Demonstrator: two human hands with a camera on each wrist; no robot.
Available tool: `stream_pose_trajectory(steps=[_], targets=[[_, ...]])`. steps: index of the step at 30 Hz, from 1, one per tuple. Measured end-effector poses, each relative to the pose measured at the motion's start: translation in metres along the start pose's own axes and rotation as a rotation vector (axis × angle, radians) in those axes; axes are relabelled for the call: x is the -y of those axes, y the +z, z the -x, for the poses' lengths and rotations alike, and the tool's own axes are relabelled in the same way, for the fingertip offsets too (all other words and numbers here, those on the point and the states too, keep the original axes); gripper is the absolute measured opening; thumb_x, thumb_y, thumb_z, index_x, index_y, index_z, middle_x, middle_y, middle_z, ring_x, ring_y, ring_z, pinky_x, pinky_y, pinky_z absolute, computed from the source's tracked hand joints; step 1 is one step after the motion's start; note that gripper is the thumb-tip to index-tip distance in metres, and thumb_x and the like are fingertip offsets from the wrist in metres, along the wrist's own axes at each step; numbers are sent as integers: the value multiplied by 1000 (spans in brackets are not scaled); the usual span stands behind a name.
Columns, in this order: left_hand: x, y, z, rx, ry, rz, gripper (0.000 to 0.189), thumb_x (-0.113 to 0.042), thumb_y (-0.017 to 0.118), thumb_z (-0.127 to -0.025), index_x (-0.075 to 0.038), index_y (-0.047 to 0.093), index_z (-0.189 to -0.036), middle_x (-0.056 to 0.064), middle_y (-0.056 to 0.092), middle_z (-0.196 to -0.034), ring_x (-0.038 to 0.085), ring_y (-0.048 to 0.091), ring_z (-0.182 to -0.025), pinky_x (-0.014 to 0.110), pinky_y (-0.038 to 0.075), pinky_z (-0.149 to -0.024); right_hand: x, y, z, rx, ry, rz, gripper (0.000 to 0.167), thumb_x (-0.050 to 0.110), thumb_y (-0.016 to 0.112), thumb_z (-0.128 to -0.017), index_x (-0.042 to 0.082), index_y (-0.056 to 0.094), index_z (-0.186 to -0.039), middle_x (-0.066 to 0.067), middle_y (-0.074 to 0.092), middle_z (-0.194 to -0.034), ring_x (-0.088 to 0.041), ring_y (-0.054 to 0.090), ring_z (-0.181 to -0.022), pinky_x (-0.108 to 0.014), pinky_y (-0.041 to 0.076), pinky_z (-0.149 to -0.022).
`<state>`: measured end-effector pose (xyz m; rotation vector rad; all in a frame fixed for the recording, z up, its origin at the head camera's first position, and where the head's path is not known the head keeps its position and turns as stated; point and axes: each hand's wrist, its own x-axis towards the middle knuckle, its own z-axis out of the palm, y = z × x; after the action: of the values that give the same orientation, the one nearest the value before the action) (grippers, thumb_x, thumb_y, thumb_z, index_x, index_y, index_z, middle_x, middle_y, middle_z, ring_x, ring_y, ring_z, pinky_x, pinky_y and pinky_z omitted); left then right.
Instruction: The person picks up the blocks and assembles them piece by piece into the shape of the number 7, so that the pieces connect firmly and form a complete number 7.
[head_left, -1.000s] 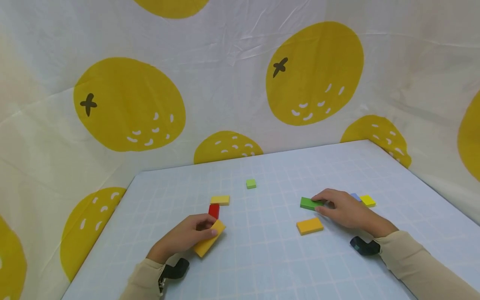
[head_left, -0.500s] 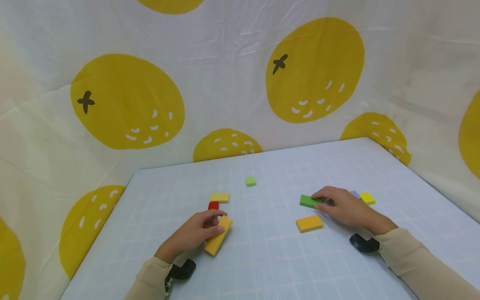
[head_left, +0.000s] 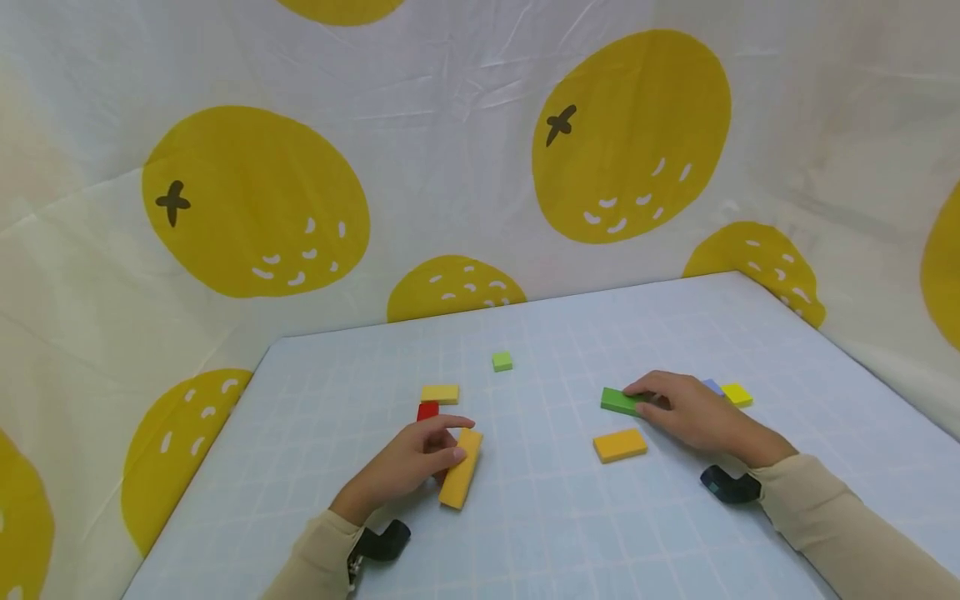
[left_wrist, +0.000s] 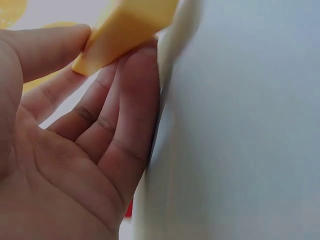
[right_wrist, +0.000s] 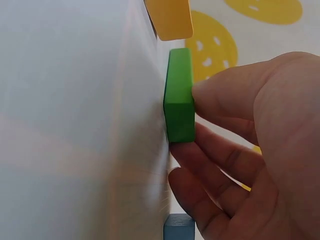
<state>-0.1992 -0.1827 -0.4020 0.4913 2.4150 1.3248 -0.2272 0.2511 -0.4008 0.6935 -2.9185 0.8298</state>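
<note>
My left hand (head_left: 408, 458) pinches a light-orange block (head_left: 461, 471) between thumb and fingers, left of centre on the table. In the left wrist view the thumb presses one side of this block (left_wrist: 132, 22), with fingers curled behind and low against the tabletop. Just beyond the hand lies a red block (head_left: 427, 410), partly covered by it. My right hand (head_left: 690, 412) grips the right end of a flat green block (head_left: 618, 401). Seen from the right wrist, the thumb lies on the green block (right_wrist: 180, 80) and fingertips meet its near end.
An orange block (head_left: 620, 446) lies in front of the green one. Past the right hand are a blue block (head_left: 712, 386) and a bright yellow block (head_left: 737, 395). Farther back sit a pale yellow block (head_left: 440, 394) and a small light-green block (head_left: 502, 362).
My left hand has moved right and slightly away with the light-orange block, which has turned to point more straight ahead. The right hand stays almost still on the green block.
</note>
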Motion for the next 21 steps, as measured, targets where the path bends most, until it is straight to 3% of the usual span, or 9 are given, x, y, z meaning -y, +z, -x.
stream_pose_trajectory(steps=[21], targets=[[-16, 25, -17, 55, -13, 45, 36, -30, 69, -96, -26, 62, -132, 5, 68, -92, 25, 68, -76, 36, 58, -75, 0, 0, 0, 8, 21, -21, 30, 20, 67, -97, 14, 68, -126, 0, 65, -121, -16, 58, -98, -41, 51, -83]])
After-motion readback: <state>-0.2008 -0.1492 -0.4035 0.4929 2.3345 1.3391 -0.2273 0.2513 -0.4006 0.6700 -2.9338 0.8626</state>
